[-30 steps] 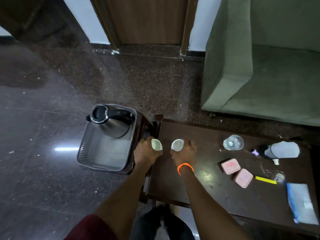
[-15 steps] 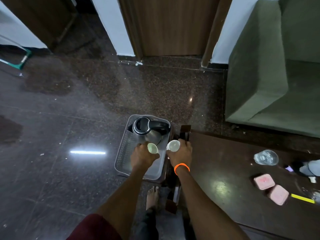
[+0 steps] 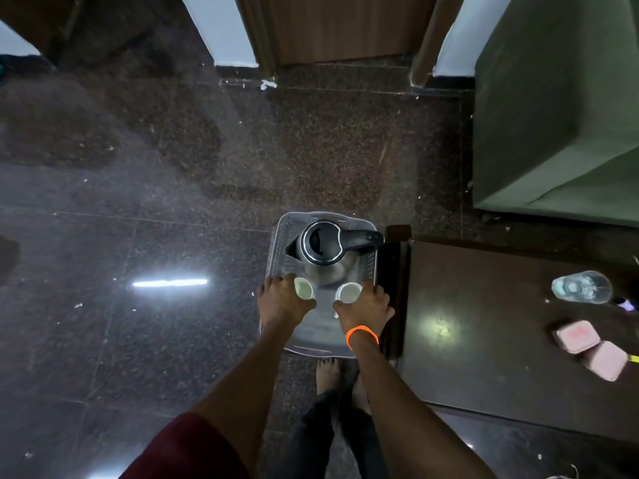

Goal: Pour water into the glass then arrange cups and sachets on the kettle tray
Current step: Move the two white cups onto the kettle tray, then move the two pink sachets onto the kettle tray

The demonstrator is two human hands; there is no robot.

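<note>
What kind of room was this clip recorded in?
Probably a hotel or guest room, though a home sitting room is possible. An electric kettle stands on a grey tray with two small cups, beside a low dark table, a green sofa and a polished stone floor.

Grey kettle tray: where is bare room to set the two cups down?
The grey plastic tray is crowded at its far end by the steel kettle. Bare floor lies nearer, between left hand and right hand, each holding a small white cup.
</note>
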